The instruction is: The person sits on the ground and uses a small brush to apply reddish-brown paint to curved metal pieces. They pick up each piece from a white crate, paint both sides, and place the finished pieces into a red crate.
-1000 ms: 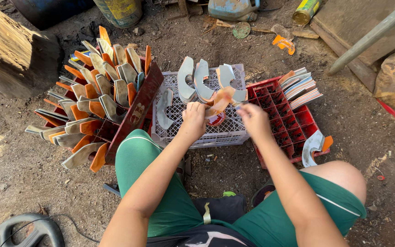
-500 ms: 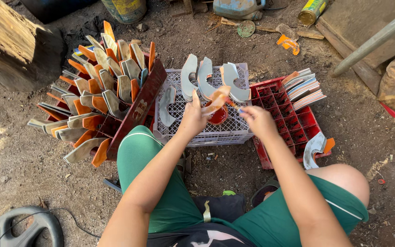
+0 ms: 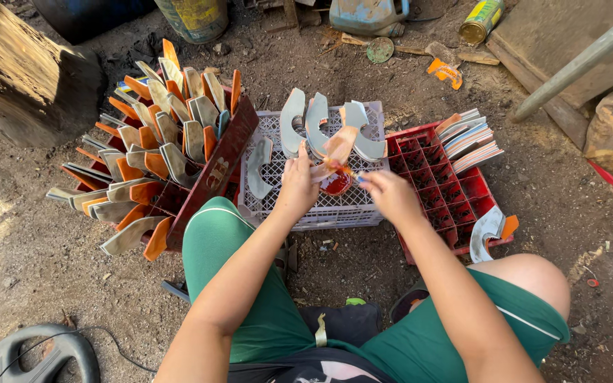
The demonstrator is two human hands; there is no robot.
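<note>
Hemmed by upright curved pieces (image 3: 305, 124) on the white crate (image 3: 335, 209), red crates (image 3: 455, 191) on both sides; open toward the knees.

Sunlit bare dirt ground (image 3: 30, 262), a wooden log (image 3: 26, 78) at left, concrete slab (image 3: 569, 50) at right.

1. Curved sole piece (image 3: 338, 147): tan-orange, held tilted upright over the white crate's (image 3: 335, 207) middle, pinched at its lower end.
2. Small brush (image 3: 351, 172): thin, lying nearly level, its tip at the red glue container (image 3: 335, 183) standing on the crate top.
</note>
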